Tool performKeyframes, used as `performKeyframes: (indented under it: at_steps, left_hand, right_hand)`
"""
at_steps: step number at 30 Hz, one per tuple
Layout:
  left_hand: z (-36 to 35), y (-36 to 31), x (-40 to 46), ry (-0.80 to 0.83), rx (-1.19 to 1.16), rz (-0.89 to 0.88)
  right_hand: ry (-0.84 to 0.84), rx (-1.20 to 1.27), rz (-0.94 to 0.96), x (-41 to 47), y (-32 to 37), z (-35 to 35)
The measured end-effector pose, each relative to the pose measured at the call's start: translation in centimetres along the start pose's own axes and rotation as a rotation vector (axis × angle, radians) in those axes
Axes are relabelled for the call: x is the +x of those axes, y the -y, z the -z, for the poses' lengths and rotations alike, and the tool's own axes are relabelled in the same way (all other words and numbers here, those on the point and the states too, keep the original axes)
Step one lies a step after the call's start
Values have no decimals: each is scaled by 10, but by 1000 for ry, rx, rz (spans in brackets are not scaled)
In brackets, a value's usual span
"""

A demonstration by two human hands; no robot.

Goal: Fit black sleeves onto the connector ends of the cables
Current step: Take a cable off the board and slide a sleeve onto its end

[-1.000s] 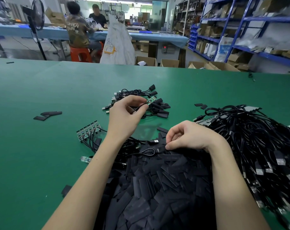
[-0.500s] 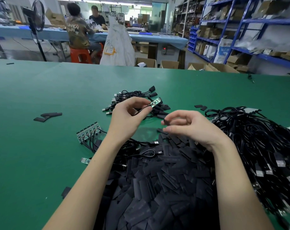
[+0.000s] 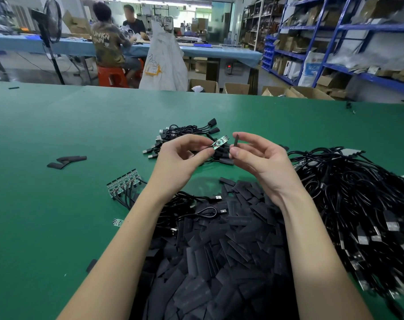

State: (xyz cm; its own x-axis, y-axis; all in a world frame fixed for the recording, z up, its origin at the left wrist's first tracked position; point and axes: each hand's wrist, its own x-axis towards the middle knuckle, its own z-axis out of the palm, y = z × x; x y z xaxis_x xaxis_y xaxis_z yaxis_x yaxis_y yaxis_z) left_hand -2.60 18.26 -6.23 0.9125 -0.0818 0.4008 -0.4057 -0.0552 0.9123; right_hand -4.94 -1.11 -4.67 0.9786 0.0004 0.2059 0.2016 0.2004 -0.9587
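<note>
Green table [image 3: 57,227], sleeve [image 3: 236,140] beside connector [image 3: 220,142]

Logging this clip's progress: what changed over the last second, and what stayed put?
The right hand left the heap of flat black sleeves, pinching one black sleeve, and rose beside the small green circuit-board connector. The left hand kept its grip on that connector. Cable piles unchanged.

Counter [image 3: 57,227]: smooth, matt green mat. Near heap of sleeves [image 3: 219,262]: flat, matt black plastic, faintly sheened. Right heap of cables [image 3: 358,204]: glossy black plastic jackets with bright metal plugs. Circuit board [image 3: 220,142]: green, glossy, with small metallic parts. Far cartons [image 3: 237,88]: plain brown cardboard.
</note>
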Motion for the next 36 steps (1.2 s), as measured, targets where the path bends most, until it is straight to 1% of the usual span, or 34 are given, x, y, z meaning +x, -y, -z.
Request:
performKeyframes:
  at_steps: [9,19,25,32,36]
  left_hand:
    - [-2,-4,-2,52,8,-27]
    - [-5,-10,-5,103,10,-5]
    - [-6,-10,-5,103,5,-2]
    - [-11,-15,-7,106,-58,20]
    - [-10,-17,-8,114,-53,61]
  right_hand:
    - [-32,27,40,0,0,-2]
    - [-76,267,-15,0,3,-1]
    - [-119,403,-33,1,3,-4]
    - [-93,428,-16,1,2,-8]
    - [-88,427,-9,0,1,-6]
